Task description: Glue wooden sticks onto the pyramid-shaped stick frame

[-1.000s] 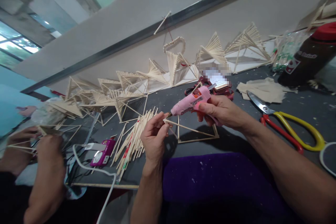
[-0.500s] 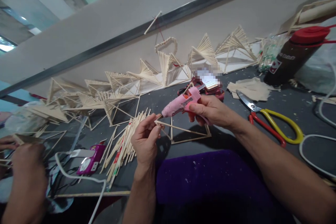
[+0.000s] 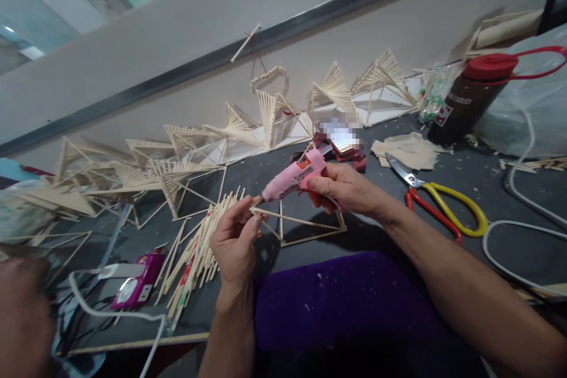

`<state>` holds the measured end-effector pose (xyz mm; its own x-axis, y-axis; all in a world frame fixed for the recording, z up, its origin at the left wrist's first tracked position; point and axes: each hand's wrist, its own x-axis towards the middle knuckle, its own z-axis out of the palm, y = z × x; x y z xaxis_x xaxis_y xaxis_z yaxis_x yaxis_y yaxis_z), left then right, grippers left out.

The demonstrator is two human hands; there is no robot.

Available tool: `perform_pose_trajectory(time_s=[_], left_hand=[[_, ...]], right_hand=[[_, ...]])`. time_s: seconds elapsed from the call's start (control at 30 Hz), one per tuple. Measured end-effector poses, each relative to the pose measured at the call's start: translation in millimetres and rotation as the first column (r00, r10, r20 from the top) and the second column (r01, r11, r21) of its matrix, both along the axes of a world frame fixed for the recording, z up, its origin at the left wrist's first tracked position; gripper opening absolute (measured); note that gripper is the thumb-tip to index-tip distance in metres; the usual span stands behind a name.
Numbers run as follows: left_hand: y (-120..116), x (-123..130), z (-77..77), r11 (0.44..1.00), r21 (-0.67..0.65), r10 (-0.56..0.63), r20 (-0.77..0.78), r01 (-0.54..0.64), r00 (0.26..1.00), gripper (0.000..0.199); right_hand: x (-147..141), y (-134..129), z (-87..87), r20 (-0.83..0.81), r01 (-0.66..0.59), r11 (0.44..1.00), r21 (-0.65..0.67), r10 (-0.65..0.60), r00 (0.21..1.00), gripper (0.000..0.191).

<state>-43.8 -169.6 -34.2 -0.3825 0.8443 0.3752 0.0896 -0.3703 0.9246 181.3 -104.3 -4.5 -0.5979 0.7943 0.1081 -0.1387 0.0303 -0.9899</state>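
Note:
My right hand (image 3: 339, 189) is wrapped round a pink glue gun (image 3: 287, 180), whose nozzle points down to the left. Closed in a pinch, my left hand (image 3: 234, 233) grips one corner of a thin wooden stick frame (image 3: 305, 220), just under the nozzle. The frame's far corner lies low beneath my right hand. To the left of my left hand is a loose pile of wooden sticks (image 3: 199, 248). A phone (image 3: 343, 134) in a dark red case or stand sits behind the glue gun.
Several fan-shaped stick structures (image 3: 234, 127) line the wall. Scissors (image 3: 436, 198), a bottle (image 3: 472, 97) and a white cable (image 3: 496, 224) are at the right. A purple power adapter (image 3: 137, 280) and another person's blurred hand (image 3: 24, 295) are at the left.
The view has shifted right, so most things appear further left. The glue gun's nozzle remains at the frame's corner. The other person's hand has moved towards the left edge.

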Motion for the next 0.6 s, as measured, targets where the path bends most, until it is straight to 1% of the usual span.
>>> perform_pose_trajectory(time_s=[0.17,0.23,0.3,0.37,0.4,0.47,0.53,0.6], left_hand=[[-1,2,1.5,1.0,0.001,0.001,0.001,-0.001,1.0,0.031],[-1,1,0.6,1.0,-0.001,0.002,-0.007,-0.002,1.0,0.032],[-1,0,-0.8,1.0,0.003,-0.002,-0.016,0.002,1.0,0.032],[0,0,-1.9,1.0,0.004,-0.003,-0.027,0.003,1.0,0.033],[1,0,-2.4,1.0,0.005,0.004,-0.032,-0.003,0.999,0.033],[3,0,-2.9,1.0,0.008,0.024,-0.044,-0.023,0.999,0.032],[4,1,-3.0,1.0,0.013,0.028,-0.045,-0.028,0.999,0.031],[5,1,-3.0,0.999,0.034,0.005,-0.033,-0.004,0.999,0.031]], right_hand=[[3,2,1.1,0.045,-0.009,1.0,0.014,0.008,0.999,0.038],[7,2,3.5,0.051,0.016,1.0,0.016,-0.017,0.999,0.041],[15,2,8.5,0.022,0.079,0.997,0.008,-0.079,0.997,0.041],[28,2,15.2,-0.03,0.195,0.98,0.024,-0.194,0.98,0.043],[36,2,18.5,-0.05,0.277,0.96,0.042,-0.275,0.96,0.046],[57,3,23.4,-0.043,0.461,0.884,0.082,-0.458,0.888,0.051],[81,4,23.9,0.03,0.613,0.782,0.111,-0.619,0.785,0.051],[108,6,18.8,0.13,0.706,0.7,0.113,-0.714,0.688,0.045]])
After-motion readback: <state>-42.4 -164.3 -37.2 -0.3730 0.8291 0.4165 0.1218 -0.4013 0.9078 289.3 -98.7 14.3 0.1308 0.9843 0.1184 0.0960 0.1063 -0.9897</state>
